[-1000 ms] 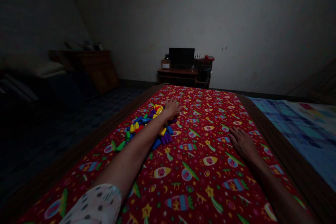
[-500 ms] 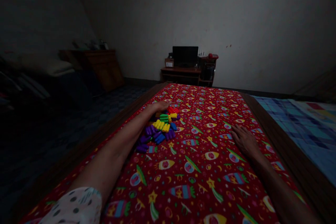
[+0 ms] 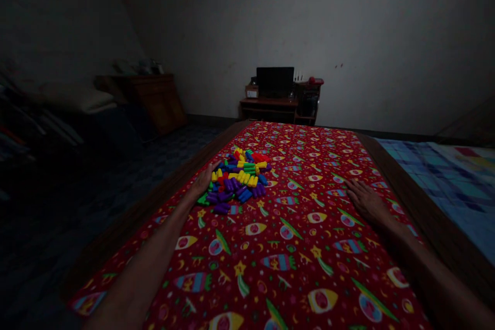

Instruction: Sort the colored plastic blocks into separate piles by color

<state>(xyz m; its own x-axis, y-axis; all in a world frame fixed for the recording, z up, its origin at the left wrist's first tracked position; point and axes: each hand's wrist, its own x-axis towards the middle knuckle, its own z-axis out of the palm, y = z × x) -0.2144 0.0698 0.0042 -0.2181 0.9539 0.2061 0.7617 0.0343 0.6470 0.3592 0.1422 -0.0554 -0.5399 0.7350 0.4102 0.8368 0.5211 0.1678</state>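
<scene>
A heap of small plastic blocks [image 3: 240, 178] in yellow, purple, blue, green and red lies on a red patterned cloth [image 3: 294, 247] covering a long table. My left hand [image 3: 203, 181] rests at the left edge of the heap, fingers curved against the blocks; I cannot make out whether it holds one. My right hand [image 3: 366, 201] lies flat on the cloth, fingers stretched out and empty, well to the right of the heap.
The table's wooden rim [image 3: 421, 211] shows on both sides. A blue checked mat [image 3: 460, 185] lies to the right. A low desk with a dark monitor [image 3: 275, 81] stands at the far wall. A wooden cabinet [image 3: 154, 100] and dim bedding are at the left.
My left arm has drawn back from across the heap to its left edge, and the blocks have been swept closer together. My right hand has stayed flat in place.
</scene>
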